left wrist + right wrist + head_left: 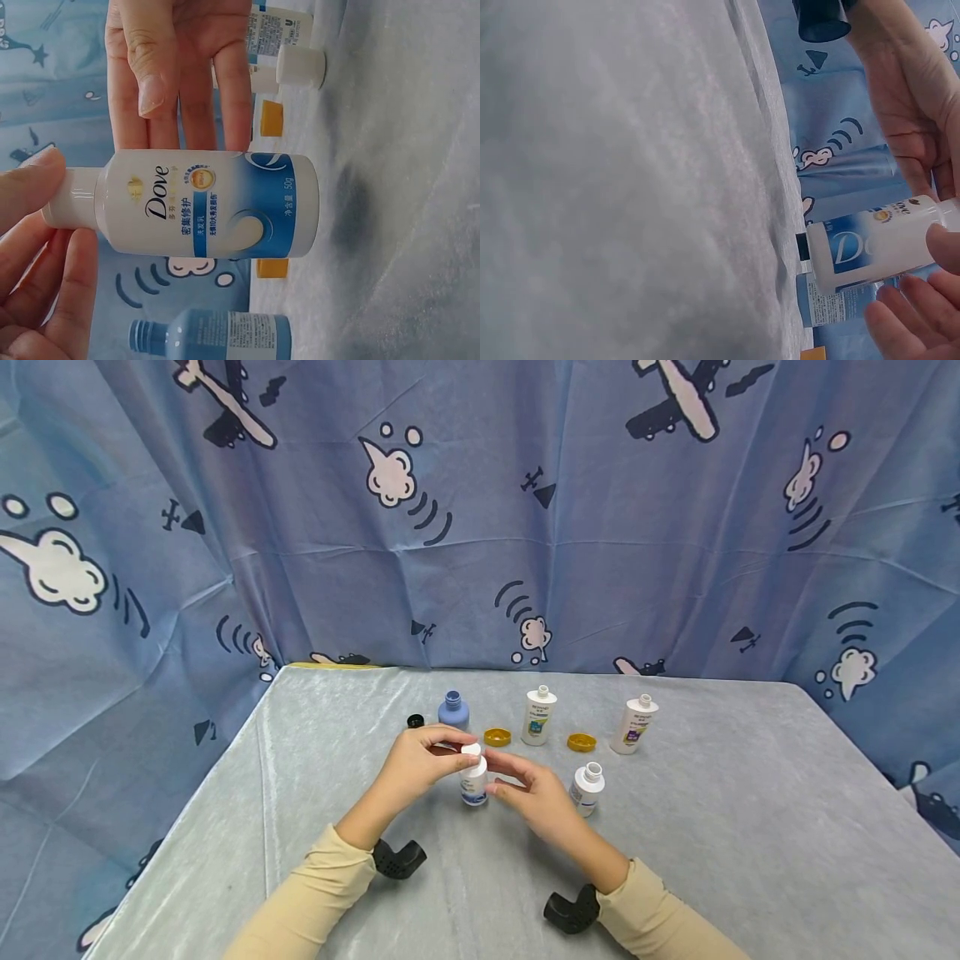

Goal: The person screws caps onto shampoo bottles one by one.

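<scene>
My left hand point(416, 764) pinches the white cap of a small white-and-blue Dove shampoo bottle point(202, 206), thumb on one side and fingers on the other. The bottle hangs upright; its base looks slightly above the table. Close by on the right is my right hand point(536, 793), its fingers point(196, 112) extended loosely behind the bottle and its thumb apart from it in the left wrist view. Beyond the left hand stands an uncapped blue bottle point(453, 713). An uncapped white bottle point(587, 790) stands just right of the right hand.
Two uncapped white bottles, one in the middle point(537, 717) and one to the right point(634, 725), stand farther back. Amber caps point(497, 737) point(582, 742), a black cap point(415, 721) and a white cap point(301, 66) lie on the grey cloth-covered table point(750, 818). A patterned curtain point(465, 568) hangs behind.
</scene>
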Motion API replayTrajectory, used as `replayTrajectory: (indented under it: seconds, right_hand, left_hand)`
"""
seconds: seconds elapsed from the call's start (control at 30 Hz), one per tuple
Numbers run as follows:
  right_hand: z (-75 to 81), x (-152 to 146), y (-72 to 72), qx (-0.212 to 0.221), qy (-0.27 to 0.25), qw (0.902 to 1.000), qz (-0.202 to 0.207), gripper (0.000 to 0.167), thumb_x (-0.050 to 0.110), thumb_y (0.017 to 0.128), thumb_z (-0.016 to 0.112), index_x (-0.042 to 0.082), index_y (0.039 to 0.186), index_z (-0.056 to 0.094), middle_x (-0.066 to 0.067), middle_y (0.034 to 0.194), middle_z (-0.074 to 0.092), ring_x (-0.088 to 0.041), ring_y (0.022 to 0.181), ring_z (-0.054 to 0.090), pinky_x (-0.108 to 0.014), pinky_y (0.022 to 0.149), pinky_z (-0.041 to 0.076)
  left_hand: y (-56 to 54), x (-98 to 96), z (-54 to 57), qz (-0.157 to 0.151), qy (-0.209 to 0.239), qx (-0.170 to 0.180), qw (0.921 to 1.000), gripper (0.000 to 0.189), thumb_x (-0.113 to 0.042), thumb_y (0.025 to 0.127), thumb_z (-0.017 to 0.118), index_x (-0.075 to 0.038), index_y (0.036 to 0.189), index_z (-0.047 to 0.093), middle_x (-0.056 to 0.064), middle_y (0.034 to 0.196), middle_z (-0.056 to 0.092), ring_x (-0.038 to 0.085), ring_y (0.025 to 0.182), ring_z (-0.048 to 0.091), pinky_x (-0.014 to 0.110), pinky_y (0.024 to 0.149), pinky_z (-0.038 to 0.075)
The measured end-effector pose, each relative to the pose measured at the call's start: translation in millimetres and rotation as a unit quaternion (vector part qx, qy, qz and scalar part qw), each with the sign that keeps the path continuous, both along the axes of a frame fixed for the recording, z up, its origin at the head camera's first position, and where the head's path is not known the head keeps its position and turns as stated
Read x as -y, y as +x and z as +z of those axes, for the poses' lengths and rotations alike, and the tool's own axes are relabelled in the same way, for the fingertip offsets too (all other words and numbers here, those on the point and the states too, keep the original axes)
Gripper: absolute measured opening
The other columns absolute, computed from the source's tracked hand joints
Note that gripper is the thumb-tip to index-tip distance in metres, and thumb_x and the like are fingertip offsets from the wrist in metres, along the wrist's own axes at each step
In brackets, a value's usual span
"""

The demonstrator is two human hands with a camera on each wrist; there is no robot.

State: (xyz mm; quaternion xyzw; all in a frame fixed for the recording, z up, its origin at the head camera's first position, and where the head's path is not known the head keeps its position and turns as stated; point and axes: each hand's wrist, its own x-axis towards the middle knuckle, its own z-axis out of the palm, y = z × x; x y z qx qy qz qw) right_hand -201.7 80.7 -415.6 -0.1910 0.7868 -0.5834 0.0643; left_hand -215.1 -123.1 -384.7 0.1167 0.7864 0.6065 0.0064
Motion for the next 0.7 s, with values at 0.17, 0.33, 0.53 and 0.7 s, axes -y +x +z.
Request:
replayTrajectory:
  seconds: [0.17,0.33,0.53,0.7]
  right_hand:
    - [1.6,-0.3,0.4,0.006,-0.020,0.9998,0.000,0.048,0.004,0.092,0.067,-0.006,0.137,0.054,-0.023,0.135,0.061,-0.037,0.130,0.055,-0.039,0.107,0.048]
    - [3.0,-0.6,0.1,0.013,-0.020,0.9997,-0.012,0.045,0.003,0.092,0.067,-0.005,0.135,0.057,-0.022,0.135,0.061,-0.036,0.131,0.055,-0.040,0.108,0.047]
    - [4.8,-1.4,-0.3,0.014,-0.030,0.9992,-0.021,0.045,0.000,0.092,0.067,-0.004,0.135,0.057,-0.021,0.136,0.061,-0.034,0.132,0.055,-0.037,0.110,0.045]
    - [7.9,-1.6,0.7,0.018,-0.037,0.9987,-0.028,0.045,-0.001,0.091,0.068,-0.004,0.134,0.057,-0.022,0.137,0.060,-0.033,0.133,0.055,-0.034,0.109,0.045]
  left_hand:
    - [-1.6,0.1,-2.3,0.006,-0.003,0.004,1.0000,0.031,-0.012,0.081,0.082,0.001,0.108,0.075,0.014,0.109,0.073,0.013,0.087,0.070,0.028,0.080,0.059]
    - [-2.5,0.4,-3.9,0.008,-0.003,0.006,0.9999,0.031,-0.011,0.080,0.082,0.001,0.108,0.075,0.017,0.110,0.072,0.011,0.087,0.070,0.028,0.080,0.059]
    - [-4.1,0.4,-6.4,0.012,-0.005,0.009,0.9999,0.029,-0.011,0.080,0.083,0.000,0.107,0.076,0.020,0.111,0.072,0.011,0.086,0.070,0.027,0.080,0.059]
    - [-5.4,-0.3,-8.5,0.018,-0.008,0.014,0.9997,0.030,-0.011,0.079,0.083,-0.001,0.106,0.076,0.016,0.109,0.073,0.011,0.086,0.070,0.027,0.079,0.059]
